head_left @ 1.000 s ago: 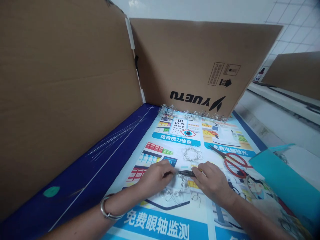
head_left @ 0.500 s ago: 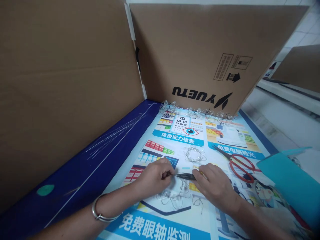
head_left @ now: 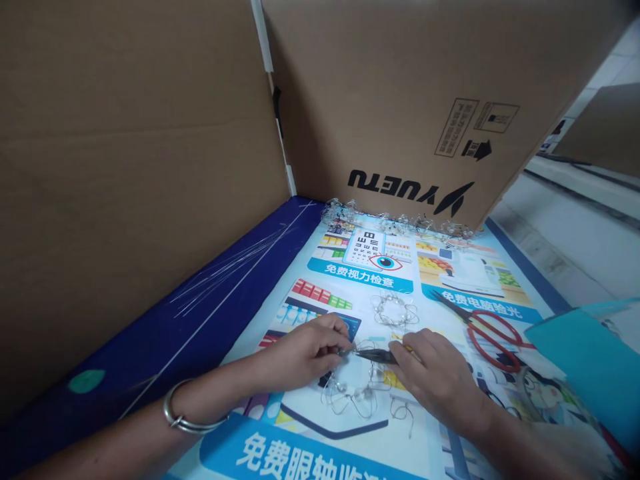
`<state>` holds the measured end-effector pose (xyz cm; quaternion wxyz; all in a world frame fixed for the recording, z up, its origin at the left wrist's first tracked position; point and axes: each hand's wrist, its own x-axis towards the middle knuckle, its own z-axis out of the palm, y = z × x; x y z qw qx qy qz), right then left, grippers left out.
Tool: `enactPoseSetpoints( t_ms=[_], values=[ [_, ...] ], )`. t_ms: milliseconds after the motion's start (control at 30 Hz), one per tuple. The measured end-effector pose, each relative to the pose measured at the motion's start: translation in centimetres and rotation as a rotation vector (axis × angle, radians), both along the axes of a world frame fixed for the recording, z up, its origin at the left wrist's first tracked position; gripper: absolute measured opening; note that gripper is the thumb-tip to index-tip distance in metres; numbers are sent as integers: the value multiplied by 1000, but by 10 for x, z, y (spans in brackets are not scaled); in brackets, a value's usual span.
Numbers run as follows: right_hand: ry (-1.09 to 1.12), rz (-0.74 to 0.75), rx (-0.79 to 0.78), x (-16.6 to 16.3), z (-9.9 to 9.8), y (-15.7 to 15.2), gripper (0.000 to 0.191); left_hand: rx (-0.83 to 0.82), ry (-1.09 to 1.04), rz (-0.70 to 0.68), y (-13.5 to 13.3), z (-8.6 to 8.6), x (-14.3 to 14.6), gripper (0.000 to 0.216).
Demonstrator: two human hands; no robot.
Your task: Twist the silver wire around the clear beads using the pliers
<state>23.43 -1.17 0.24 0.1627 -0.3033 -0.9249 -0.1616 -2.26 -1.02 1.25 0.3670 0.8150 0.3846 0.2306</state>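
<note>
Wire [head_left: 357, 394] pinched in the left hand [head_left: 309, 355] is best steadied close to the tip of pliers [head_left: 378, 357] clasped in the right hand [head_left: 438, 368].

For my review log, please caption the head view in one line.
Left hand pinches beaded wire at the tip of pliers gripped in the right hand, red-handled scissors lying nearby.

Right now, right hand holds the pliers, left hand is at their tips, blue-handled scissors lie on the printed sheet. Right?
No: scissors have red handles, not blue (head view). Rest stands: right hand holds pliers, left hand at their tips, scissors on printed sheet.
</note>
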Motion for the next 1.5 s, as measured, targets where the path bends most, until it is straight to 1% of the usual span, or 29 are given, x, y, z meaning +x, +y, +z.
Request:
enactPoseSetpoints(
  t_ms=[100,167,267,433,600,733,900,1033,1200,1367,1500],
  values=[
    [5,-3,-3,-1,0,-1,19,-61,-7,9,4,-1,-2,20],
    [-3,-10,-15,-1,0,-1,20,-66,-8,32,5,-3,-2,18],
    [5,-29,-42,-1,-2,0,20,-51,-11,51,6,-6,-1,17],
    [23,-22,-38,-2,-5,2,19,1,-34,52,5,-9,0,15],
    [6,-47,-78,-3,-5,2,17,26,-17,26,2,-6,3,14],
    [19,-44,-99,-2,-5,1,18,78,2,57,-1,-5,7,17],
    [-3,-54,-108,-2,-4,-1,19,42,-13,60,0,-7,7,13],
    [4,-50,-95,-2,-2,-1,18,25,-29,36,1,-8,5,19],
    [32,-44,-100,-1,0,-3,17,99,-4,53,3,-12,5,17],
    [66,-38,-102,-1,2,-4,17,193,17,126,3,-17,11,10],
    [80,-27,-91,0,2,-5,18,227,18,141,2,-19,15,9]
  ],
)
